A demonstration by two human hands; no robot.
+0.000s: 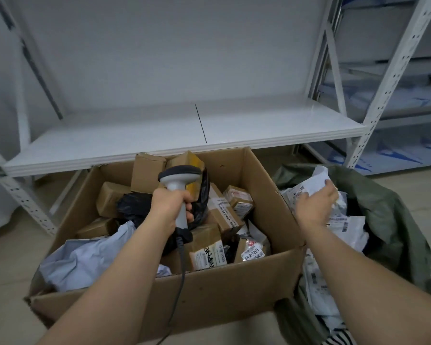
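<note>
my left hand (171,205) clenches the scanner (179,180) over the box (209,290); my right hand (316,205) grasps a mailer (320,174) in the sack (388,210) at right. not scanned yet; many left, i judge.

Open air above the brown cardboard box (222,295) gives me free entry from the top. Inside, taped brown parcels (204,235), a black plastic bag (132,207) and a crumpled pale blue mailer (85,260) crowd its floor. The white metal shelf board (110,140) overhangs the box's far wall and caps height there. The box's right wall stands between my left grip (171,202), which holds the grey barcode scanner (179,178), and my right grip (316,205), which holds one of the white plastic mailers (346,227) in the olive green sack (388,212).
</note>
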